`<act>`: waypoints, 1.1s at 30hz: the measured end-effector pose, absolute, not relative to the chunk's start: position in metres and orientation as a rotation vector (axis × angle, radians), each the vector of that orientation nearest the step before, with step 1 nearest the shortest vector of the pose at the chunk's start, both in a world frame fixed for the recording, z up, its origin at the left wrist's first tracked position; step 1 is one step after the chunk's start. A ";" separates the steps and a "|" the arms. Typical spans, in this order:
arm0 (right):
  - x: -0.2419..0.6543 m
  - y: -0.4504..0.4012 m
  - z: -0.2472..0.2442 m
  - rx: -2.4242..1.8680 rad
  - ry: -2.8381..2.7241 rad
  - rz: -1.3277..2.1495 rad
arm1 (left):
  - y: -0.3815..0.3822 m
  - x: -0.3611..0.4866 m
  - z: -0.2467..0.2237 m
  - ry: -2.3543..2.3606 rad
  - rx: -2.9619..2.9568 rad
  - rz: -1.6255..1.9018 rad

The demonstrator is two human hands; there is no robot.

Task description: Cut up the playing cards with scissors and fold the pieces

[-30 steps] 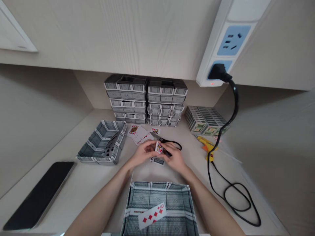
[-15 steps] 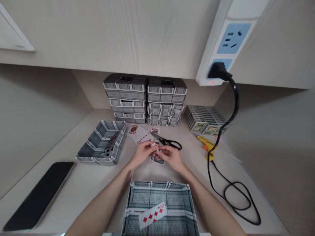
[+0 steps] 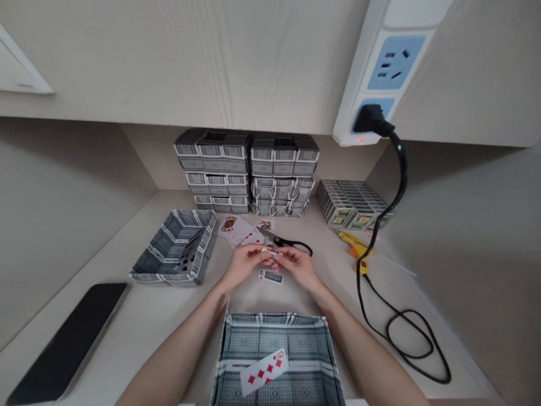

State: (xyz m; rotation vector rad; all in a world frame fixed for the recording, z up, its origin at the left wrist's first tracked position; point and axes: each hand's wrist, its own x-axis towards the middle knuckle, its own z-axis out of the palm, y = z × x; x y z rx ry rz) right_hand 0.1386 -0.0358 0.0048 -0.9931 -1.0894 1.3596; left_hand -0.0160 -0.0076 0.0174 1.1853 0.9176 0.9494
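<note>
My left hand (image 3: pixel 246 264) and my right hand (image 3: pixel 297 265) meet over the middle of the table, both pinching a small white card piece (image 3: pixel 270 252). Just below them a king card and a card back (image 3: pixel 270 276) lie on the table. Behind my hands are loose cards (image 3: pixel 240 230) and black-handled scissors (image 3: pixel 291 243). Nearest me, between my forearms, stands an open box made of cards (image 3: pixel 276 324) with a nine of diamonds (image 3: pixel 265 371) inside. Another card box (image 3: pixel 169 276) on the left holds several cards.
Stacked card boxes (image 3: pixel 249 163) stand at the back, with card packs (image 3: pixel 353 203) to their right. A yellow glue gun (image 3: pixel 357 248) and its looping black cord (image 3: pixel 406 332) lie right. A black phone-like slab (image 3: pixel 71 338) rests left. A power strip (image 3: pixel 384 73) hangs above.
The small white piece has turned flatter between my fingers, and my right hand has shifted slightly. The view has moved a little.
</note>
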 end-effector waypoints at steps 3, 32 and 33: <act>0.140 -0.035 0.004 -0.989 -1.090 1.368 | -0.009 -0.015 0.019 0.914 1.171 0.952; 0.138 -0.034 0.000 -1.071 -1.110 1.340 | -0.012 -0.011 0.016 0.921 1.276 0.959; 0.137 -0.034 -0.002 -1.086 -1.114 1.322 | -0.013 -0.011 0.015 0.926 1.285 0.961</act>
